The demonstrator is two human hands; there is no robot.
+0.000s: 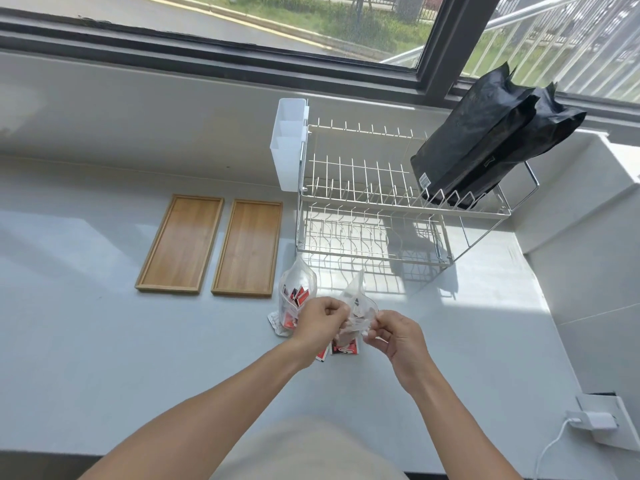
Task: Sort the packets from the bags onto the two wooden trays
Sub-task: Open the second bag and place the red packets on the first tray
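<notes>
Both wooden trays [180, 244] [247, 248] are bare, so your sorting hasn't begun. Your left hand [318, 323] and right hand [394, 336] pinch the mouth of a clear bag [356, 306]; a second bag [298, 292] of red packets [343, 348] stands beside it.

One head-worn wide-angle view looks forward and steeply down over a pale counter [104, 341], close above the person's forearms, reaching to a window [242, 15] at the far edge; straight lines bow outward
</notes>
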